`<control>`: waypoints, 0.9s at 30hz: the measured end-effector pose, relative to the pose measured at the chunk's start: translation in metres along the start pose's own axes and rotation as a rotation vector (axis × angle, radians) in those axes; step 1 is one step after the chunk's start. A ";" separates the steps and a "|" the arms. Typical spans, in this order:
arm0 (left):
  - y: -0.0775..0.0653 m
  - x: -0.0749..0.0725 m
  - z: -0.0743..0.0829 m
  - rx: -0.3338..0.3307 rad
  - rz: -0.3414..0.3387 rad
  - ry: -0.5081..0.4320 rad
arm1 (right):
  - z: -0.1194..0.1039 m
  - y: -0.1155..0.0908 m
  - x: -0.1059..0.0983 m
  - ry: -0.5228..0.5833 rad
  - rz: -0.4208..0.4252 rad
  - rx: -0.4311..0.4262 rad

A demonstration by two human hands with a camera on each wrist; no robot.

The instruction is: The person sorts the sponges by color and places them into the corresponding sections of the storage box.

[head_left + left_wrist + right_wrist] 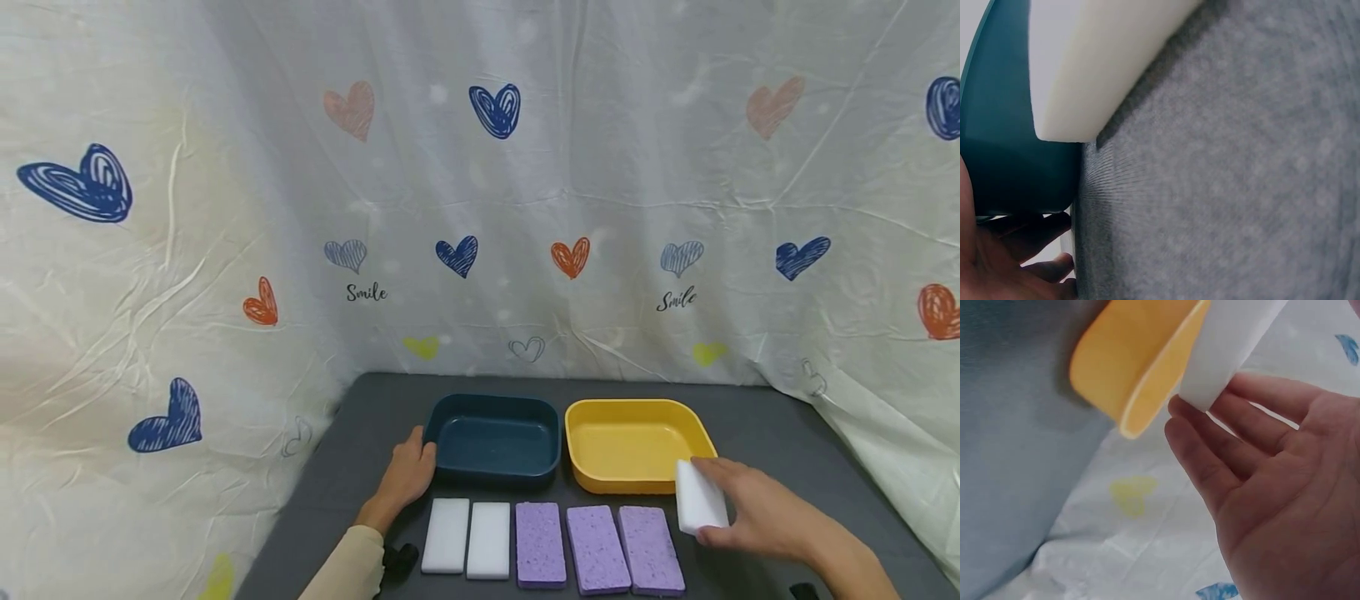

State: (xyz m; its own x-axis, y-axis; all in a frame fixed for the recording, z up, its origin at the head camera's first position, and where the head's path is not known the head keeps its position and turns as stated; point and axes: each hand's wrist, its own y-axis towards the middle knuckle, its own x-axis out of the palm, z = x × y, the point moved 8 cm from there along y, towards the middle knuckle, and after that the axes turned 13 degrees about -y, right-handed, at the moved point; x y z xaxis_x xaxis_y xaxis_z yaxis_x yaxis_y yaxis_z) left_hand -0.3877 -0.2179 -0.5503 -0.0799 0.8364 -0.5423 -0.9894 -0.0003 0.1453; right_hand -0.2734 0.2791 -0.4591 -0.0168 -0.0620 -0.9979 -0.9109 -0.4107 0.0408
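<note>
My right hand (776, 508) pinches a white sponge (699, 498) between thumb and fingers, tilted, in front of the yellow bin's right corner. In the right wrist view, fingertips (1179, 425) lie near the sponge's lower end (1210, 369), close to the yellow bin (1110, 356). At the left end of the dark teal bin (495, 479), my left hand (408, 471) rests against the wall. The left wrist view shows its fingers (1035, 237) loosely extended by the bin's corner; part of that hand is out of frame.
The yellow bin (626, 485) stands right of the teal one. In front lie two white sponges (446, 536) and three purple sponges (540, 546) in a row on the grey cloth (330, 500). A heart-printed curtain (480, 325) hangs behind.
</note>
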 end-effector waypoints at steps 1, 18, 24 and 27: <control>0.000 0.000 0.000 -0.001 0.003 -0.002 | -0.002 0.002 -0.003 -0.002 0.014 -0.007; 0.000 -0.001 0.000 -0.012 0.014 -0.006 | -0.037 0.064 -0.028 0.039 0.058 -0.054; 0.000 0.001 0.000 -0.005 0.008 -0.011 | -0.051 0.086 -0.028 0.024 0.073 -0.085; -0.001 0.001 -0.001 -0.007 0.013 -0.012 | -0.060 0.095 -0.029 0.004 0.102 -0.117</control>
State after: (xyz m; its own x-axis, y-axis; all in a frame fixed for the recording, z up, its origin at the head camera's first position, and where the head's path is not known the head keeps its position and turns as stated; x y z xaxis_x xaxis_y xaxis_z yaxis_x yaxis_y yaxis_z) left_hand -0.3872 -0.2180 -0.5518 -0.0912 0.8430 -0.5301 -0.9891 -0.0147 0.1468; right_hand -0.3350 0.1876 -0.4232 -0.1049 -0.1119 -0.9882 -0.8503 -0.5052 0.1475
